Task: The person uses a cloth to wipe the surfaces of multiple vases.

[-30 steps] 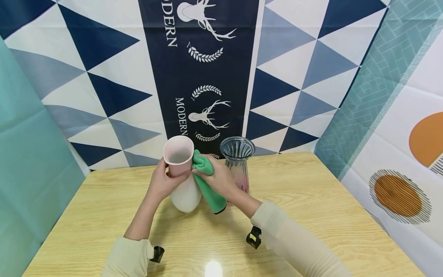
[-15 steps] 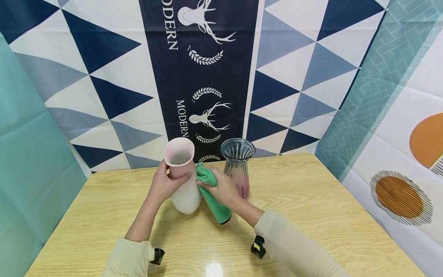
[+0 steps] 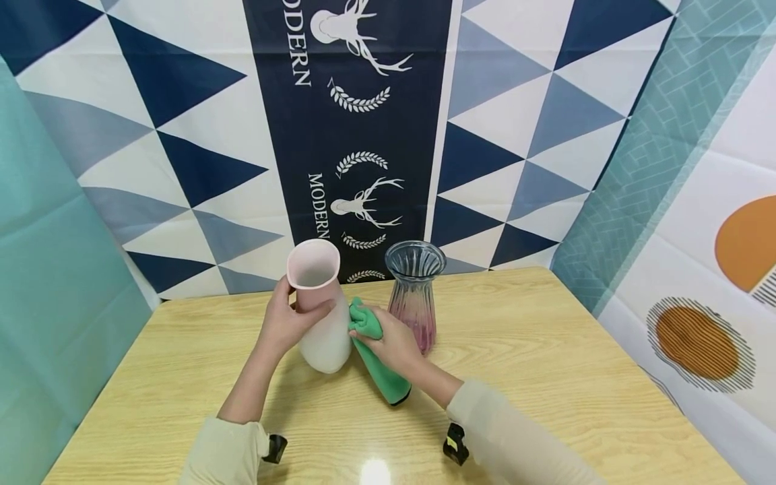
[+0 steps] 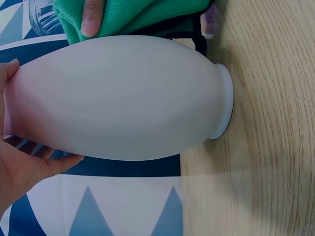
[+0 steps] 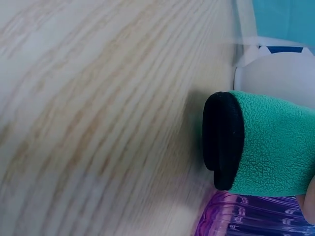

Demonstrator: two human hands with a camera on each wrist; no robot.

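A vase [image 3: 325, 337], pink at the neck and white below, stands upright on the wooden table. My left hand [image 3: 291, 323] grips its neck from the left, thumb across the front; in the left wrist view the fingers [image 4: 47, 164] curl around the narrow pink end. In my right hand [image 3: 391, 337] is a folded green cloth [image 3: 384, 374] with a black edge, held against the vase's right side. The left wrist view has the cloth [image 4: 142, 17] right at the vase's wall, with one fingertip pressing on it. Its folded lower end hangs down in the right wrist view.
Just behind and right of my right hand stands a ribbed glass vase [image 3: 415, 269], blue-grey on top and pink-purple below. The wooden table [image 3: 515, 364] reaches back to a patterned cloth wall [image 3: 485, 135]. Turquoise sheeting [image 3: 54, 269] borders the left side.
My right hand has slid the green cloth down the right side of the vase, from near the rim to mid-body. The left hand keeps its grip on the neck.
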